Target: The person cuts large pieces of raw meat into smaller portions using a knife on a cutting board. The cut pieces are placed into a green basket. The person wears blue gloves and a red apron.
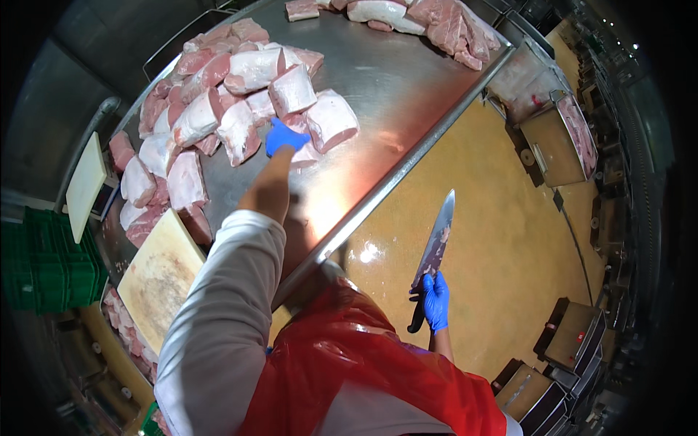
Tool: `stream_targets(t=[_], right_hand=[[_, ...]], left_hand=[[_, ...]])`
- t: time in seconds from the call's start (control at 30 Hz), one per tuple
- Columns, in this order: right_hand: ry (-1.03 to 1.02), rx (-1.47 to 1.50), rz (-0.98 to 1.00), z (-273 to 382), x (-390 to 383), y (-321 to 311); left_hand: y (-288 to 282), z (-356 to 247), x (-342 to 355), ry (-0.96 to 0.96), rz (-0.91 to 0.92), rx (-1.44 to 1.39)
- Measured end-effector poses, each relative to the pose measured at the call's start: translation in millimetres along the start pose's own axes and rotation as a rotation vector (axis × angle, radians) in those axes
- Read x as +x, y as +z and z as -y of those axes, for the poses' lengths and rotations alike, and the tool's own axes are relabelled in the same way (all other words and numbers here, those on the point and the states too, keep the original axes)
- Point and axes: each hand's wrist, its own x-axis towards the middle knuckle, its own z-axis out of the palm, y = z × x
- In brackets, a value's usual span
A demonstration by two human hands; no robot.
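Note:
My left hand (pixel 285 136), in a blue glove, reaches into the pile of pale pink pork pieces with white fat (pixel 254 69) on the steel table (pixel 378 94). It grips a piece of pork (pixel 305 154) at the pile's near right edge, and its fingertips are partly hidden against the meat. A larger chunk with a white fat side (pixel 332 120) lies just to the right of it. Out over the floor, my right hand (pixel 436 301), also gloved in blue, is closed on a knife (pixel 436 243). Its long, smeared blade points away from me, and the black handle shows below.
More meat (pixel 443 29) lies at the table's far right. A stained cutting board (pixel 161 280) sits at the table's left, near green crates (pixel 47 261). The table's metal edge (pixel 407 174) runs diagonally beside my body. Metal bins (pixel 556 145) stand on the yellowish floor (pixel 502 247) to the right.

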Motion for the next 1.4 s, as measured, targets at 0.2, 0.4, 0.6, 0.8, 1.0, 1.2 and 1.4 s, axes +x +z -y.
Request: stream_targets(t=[0.2,0.4,0.6,0.8,1.0,1.2,1.4], right_hand=[[-0.014,-0.023,0.158,29.1,38.3,9.8],[-0.022,-0.022,0.470,52.7,84.4,76.9],[-0.146,-0.085,0.653,91.5,100.5,127.5],[-0.137,-0.129,0.896,113.3,72.4,174.1],[-0.201,-0.278,1.070,153.5,6.2,210.5],[-0.648,-0.728,1.067,161.9,-81.3,247.9],[-1.226,-0.801,1.340,149.0,-189.1,315.1]], left_hand=[[12.7,129.4,28.8,-0.043,0.053,-0.512],[43.6,191.2,-76.2,0.340,0.476,-1.435],[-152.7,175.9,-208.3,0.723,-0.039,-0.934],[-336.7,291.9,-305.5,0.238,0.103,-0.703],[-306.7,335.5,-374.7,0.210,0.012,0.004],[-209.9,312.4,-498.7,0.017,-1.192,-0.014],[-187.1,315.8,-528.5,-0.155,-1.260,-0.510]])
